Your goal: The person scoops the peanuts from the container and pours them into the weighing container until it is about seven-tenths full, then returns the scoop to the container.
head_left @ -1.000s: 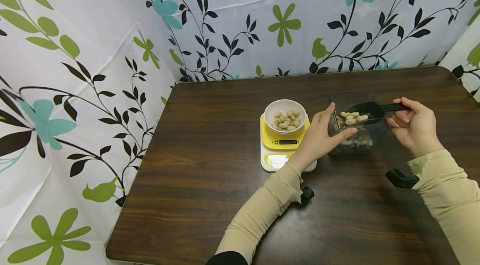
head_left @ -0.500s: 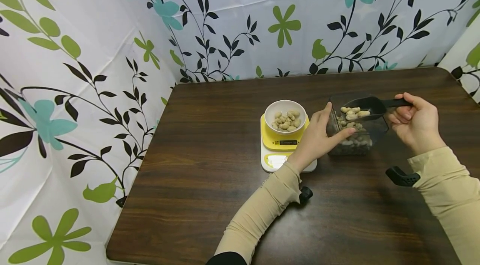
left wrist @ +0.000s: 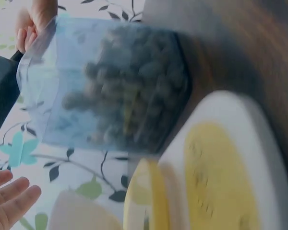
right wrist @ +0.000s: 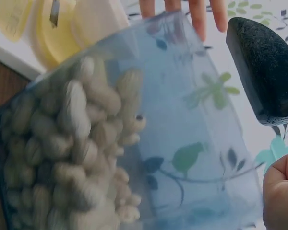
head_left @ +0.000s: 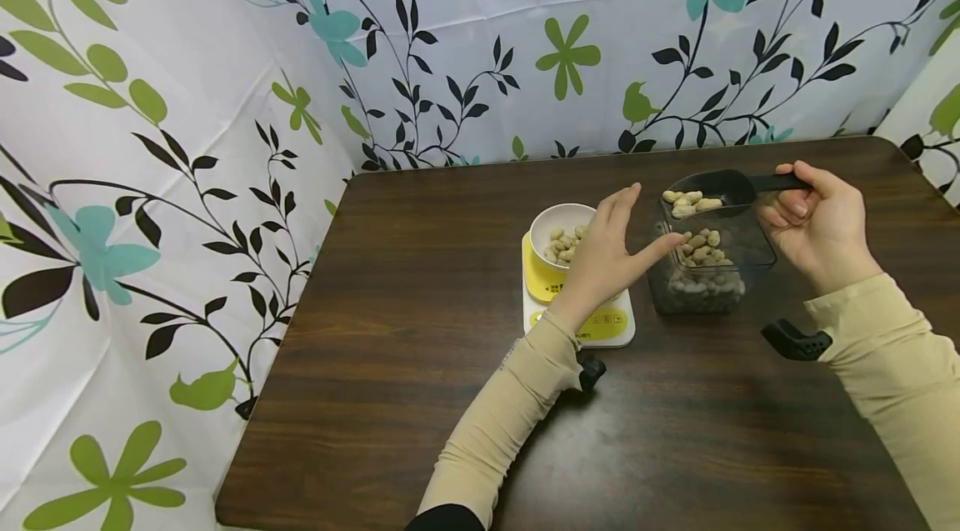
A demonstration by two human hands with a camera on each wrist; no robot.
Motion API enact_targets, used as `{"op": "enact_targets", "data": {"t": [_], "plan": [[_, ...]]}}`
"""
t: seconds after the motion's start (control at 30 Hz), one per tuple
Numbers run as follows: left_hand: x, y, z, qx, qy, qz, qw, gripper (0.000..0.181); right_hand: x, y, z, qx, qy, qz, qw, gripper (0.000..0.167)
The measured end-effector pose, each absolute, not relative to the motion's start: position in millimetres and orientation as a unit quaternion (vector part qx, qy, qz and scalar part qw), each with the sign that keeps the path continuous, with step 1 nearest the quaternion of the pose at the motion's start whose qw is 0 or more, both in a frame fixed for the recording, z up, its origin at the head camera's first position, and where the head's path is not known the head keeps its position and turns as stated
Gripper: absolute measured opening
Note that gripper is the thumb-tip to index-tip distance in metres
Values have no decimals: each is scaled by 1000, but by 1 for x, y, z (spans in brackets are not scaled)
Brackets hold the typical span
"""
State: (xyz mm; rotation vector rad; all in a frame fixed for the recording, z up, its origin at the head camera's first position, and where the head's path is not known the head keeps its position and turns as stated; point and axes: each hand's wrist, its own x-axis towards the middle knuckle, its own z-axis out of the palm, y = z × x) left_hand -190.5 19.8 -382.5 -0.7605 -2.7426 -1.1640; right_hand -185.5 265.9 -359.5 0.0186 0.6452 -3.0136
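A black scoop (head_left: 731,187) carrying several peanuts (head_left: 690,202) is gripped by its handle in my right hand (head_left: 817,222), above the rim of a clear plastic container (head_left: 753,243). More peanuts fill the container's lower part, seen closely in the right wrist view (right wrist: 72,153). My left hand (head_left: 603,256) has its fingers spread and holds nothing. It hovers over the kitchen scale (head_left: 543,277), between the bowl and the container. On the scale sits a white bowl (head_left: 543,222) with peanuts in it, partly hidden behind the left hand.
The brown wooden table (head_left: 390,323) extends to the left and in front of the scale. A patterned curtain (head_left: 480,39) hangs along the table's back and left sides. Container and scale stand close side by side.
My right hand has raised the scoop with peanuts out of the container and moved it slightly left. My left hand has let go of the container's side and shifted left over the scale.
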Motion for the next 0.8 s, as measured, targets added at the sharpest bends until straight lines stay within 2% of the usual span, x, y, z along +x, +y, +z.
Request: {"op": "enact_targets", "data": {"t": [0.47, 0.6, 0.8], "plan": [[-204, -31, -389, -187, -898, -386, 95, 84, -202, 209, -349, -13, 319, -946, 64, 24], [-205, -42, -396, -156, -902, -391, 95, 87, -204, 199, -350, -21, 325, -941, 86, 23], [-204, -50, -409, -127, -909, -388, 82, 93, -205, 188, -352, 3, 397, -914, 78, 20]]}}
